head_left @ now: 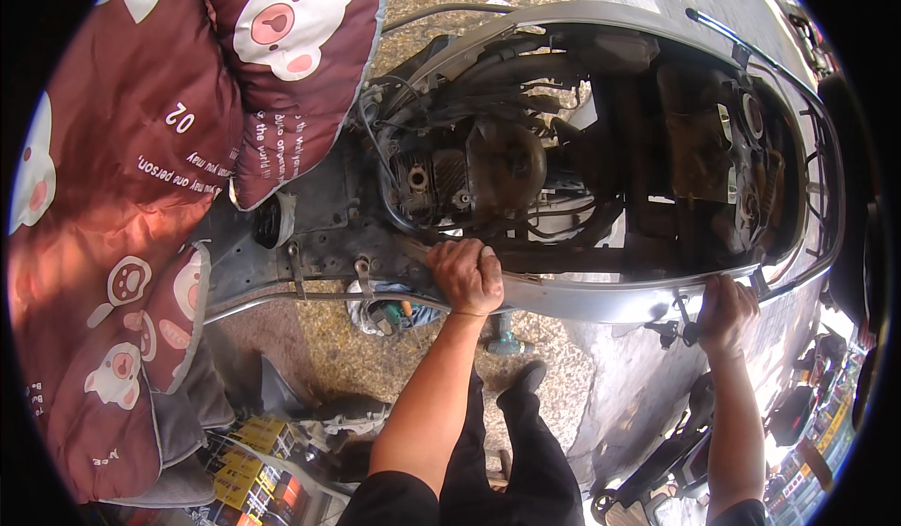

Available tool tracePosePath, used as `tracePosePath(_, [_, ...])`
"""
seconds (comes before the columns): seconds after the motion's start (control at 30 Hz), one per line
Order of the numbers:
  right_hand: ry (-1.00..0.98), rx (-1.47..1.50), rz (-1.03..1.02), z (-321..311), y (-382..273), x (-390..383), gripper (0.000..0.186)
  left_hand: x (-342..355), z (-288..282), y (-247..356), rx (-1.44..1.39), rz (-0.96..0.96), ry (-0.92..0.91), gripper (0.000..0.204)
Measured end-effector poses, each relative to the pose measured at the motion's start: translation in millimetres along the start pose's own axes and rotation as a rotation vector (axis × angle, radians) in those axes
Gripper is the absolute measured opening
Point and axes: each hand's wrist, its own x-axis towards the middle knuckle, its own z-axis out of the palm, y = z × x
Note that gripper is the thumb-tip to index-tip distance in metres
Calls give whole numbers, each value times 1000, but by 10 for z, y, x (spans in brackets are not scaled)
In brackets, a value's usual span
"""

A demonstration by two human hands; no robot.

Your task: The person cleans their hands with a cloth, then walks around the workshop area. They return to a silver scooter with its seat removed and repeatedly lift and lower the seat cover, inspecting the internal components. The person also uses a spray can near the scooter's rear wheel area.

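We stand over an opened scooter (601,151), its seat up and the engine (488,165) bare in the well of the body. Both hands grip the near body rim (582,296): the left hand (466,277) is closed in a fist over the rim just below the engine, and the right hand (725,312) is closed on the rim further toward the tail, by a small dark fitting we cannot make out.

We judge that we are bracing or shifting the body shell, with the engine bay already exposed. A next move, as we read it, would call for an even hold from both hands so the rim does not twist, and care for the hoses (413,113) and cables bunched beside the engine.

The raised seat (141,151) wears a dark red cover printed with pale bear faces and lines of white lettering; it fills the left of the view. On the speckled floor (375,348) below the rim lies a rag with a tool (394,312) on it, and a small grey part (505,338) sits near the left wrist. At the lower left stand yellow and black boxes (249,474), stacked close together, with red ones beside them. Small colourful packages crowd the far lower right, too small to tell apart.
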Motion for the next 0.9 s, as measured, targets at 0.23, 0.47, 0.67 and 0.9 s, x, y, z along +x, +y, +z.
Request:
tracePosePath(0.23, [31, 29, -38, -38, -46, 44, 10, -3, 9, -20, -13, -4, -16, 19])
tracePosePath(0.47, [16, 22, -41, -69, -70, 61, 11, -4, 19, -8, -13, -14, -9, 21])
tracePosePath(0.67, [52, 44, -57, -71, -82, 76, 15, -6, 18, -15, -5, -8, -5, 22])
tracePosePath(0.9, [46, 33, -46, -64, -81, 71, 17, -12, 12, -14, 12, -5, -17, 22])
